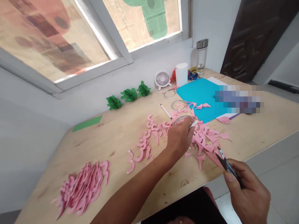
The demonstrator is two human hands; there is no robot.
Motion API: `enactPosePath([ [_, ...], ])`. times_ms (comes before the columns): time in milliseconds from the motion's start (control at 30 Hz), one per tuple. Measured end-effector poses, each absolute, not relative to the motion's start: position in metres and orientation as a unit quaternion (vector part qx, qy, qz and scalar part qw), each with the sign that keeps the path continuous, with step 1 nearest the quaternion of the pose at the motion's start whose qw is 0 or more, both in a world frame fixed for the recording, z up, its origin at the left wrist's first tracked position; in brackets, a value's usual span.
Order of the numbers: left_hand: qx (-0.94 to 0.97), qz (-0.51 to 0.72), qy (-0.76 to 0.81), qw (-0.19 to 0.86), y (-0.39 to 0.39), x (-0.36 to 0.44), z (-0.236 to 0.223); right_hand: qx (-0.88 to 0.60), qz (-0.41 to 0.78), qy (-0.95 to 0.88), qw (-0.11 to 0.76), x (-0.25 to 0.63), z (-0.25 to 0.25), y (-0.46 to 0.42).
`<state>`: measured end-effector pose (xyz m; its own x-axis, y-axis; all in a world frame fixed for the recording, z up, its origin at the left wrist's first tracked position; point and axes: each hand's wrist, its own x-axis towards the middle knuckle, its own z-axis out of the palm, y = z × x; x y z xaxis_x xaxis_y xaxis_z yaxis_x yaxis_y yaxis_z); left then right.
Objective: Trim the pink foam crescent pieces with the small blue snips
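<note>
My left hand (179,138) is closed over the pink paper scraps, pinching what looks like a short white strip of tape (193,124). Just behind its fingers is a tape roll (180,118), partly covered by the hand. In my right hand (249,189), at the front edge of the table, are scissors (225,161) with dark handles, their blades slightly apart and pointing at the scraps (202,135). Curved pink paper pieces (143,144) lie left of my left hand. A thick heap of wavy pink pieces (84,186) sits at the front left.
Two more tape rolls (169,94) (178,105) and a pen (166,111) lie behind. Blue sheets (201,93) are at the back right, near a fan (163,79), a white cylinder (181,74) and a bottle (201,57). Green paper shapes (129,95) line the wall.
</note>
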<state>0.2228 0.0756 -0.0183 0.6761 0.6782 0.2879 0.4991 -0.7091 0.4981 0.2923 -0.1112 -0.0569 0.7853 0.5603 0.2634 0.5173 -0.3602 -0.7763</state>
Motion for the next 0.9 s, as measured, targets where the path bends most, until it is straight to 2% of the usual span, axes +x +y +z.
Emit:
enactPosePath([
  [167,0.925,0.140,0.335,0.116,0.081,0.256,-0.031,-0.795,0.012,-0.366,0.484,0.300,-0.061,-0.113],
  [300,0.934,0.143,0.316,0.083,0.080,0.266,-0.040,-0.794,-0.002,-0.376,0.478,0.304,-0.062,-0.113],
  [533,0.935,0.169,0.297,0.097,0.074,0.262,-0.054,-0.781,0.024,-0.384,0.492,0.301,-0.056,-0.108],
  [700,0.907,0.282,0.253,0.184,0.070,0.240,-0.051,-0.763,0.009,-0.423,0.489,0.298,-0.051,-0.102],
  [900,0.773,0.335,0.366,0.397,0.047,0.169,-0.031,-0.722,0.023,-0.506,0.471,0.285,-0.048,-0.087],
])
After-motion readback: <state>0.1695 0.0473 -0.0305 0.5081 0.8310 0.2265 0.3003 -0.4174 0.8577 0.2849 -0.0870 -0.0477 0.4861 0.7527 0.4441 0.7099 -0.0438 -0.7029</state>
